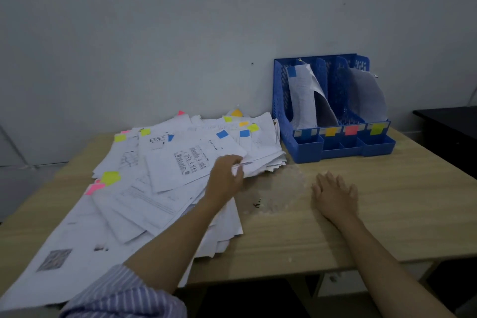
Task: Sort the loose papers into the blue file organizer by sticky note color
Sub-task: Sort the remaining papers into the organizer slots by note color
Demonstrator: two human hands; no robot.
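A messy heap of loose papers (144, 188) with yellow, pink, blue and orange sticky notes covers the left half of the table. My left hand (227, 175) pinches the right edge of a printed sheet (188, 162) that carries a blue sticky note (222, 134) and lies on top of the heap. My right hand (335, 193) rests flat on the bare table, fingers straight. The blue file organizer (307, 147) stands at the back right; its slots bear blue, orange, red and yellow-green labels. One paper stands in the leftmost slot and another in the rightmost.
The wooden table (387, 214) has a scuffed patch between my hands. A grey wall runs right behind the organizer. A dark piece of furniture (449, 131) stands at the far right beyond the table's edge.
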